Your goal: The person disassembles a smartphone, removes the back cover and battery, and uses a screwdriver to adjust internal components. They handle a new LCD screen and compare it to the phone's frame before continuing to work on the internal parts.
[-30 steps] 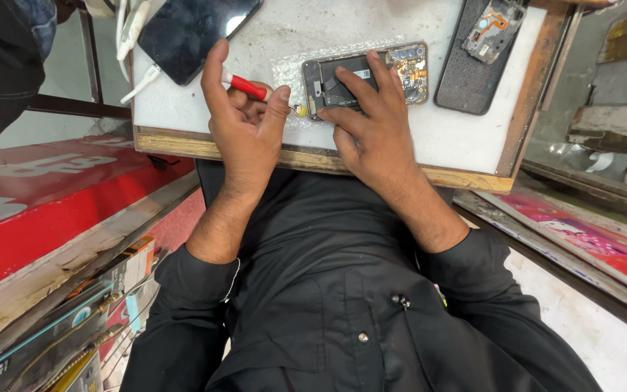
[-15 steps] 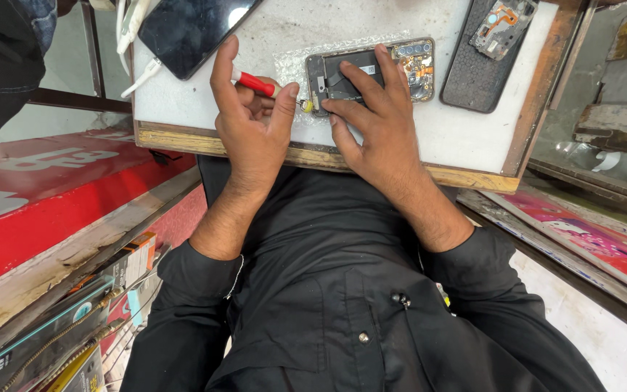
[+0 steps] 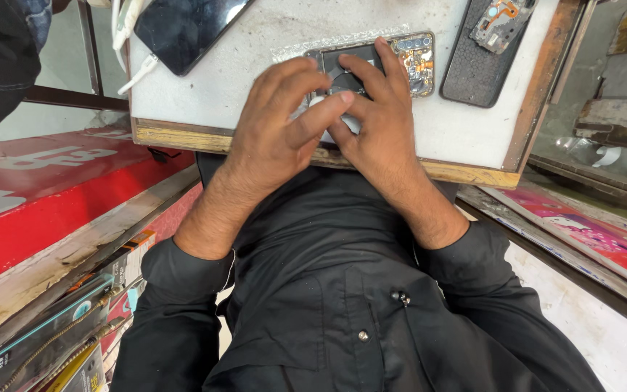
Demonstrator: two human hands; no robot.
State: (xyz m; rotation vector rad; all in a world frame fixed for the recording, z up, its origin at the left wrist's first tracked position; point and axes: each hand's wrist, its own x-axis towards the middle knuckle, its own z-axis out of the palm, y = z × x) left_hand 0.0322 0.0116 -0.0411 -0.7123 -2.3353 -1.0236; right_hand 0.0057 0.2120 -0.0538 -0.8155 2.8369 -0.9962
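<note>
An opened phone (image 3: 416, 64) with its circuit board showing lies on a white work board (image 3: 219, 94). My right hand (image 3: 379, 127) lies flat on the phone with fingers spread, holding it down. My left hand (image 3: 281, 127) reaches across from the left, its fingers resting on the phone's near end and touching my right hand. Both hands hide most of the phone. The red tool is not visible.
A dark phone (image 3: 183, 29) with a white cable (image 3: 130, 51) lies at the board's far left. A black back cover (image 3: 482, 62) carrying small parts lies at the far right. A red counter (image 3: 38, 210) is on the left, packaged goods (image 3: 38, 345) below it.
My left hand has slid right from beside the red tool onto the phone. The red tool has gone out of sight. My right hand stays on the phone.
</note>
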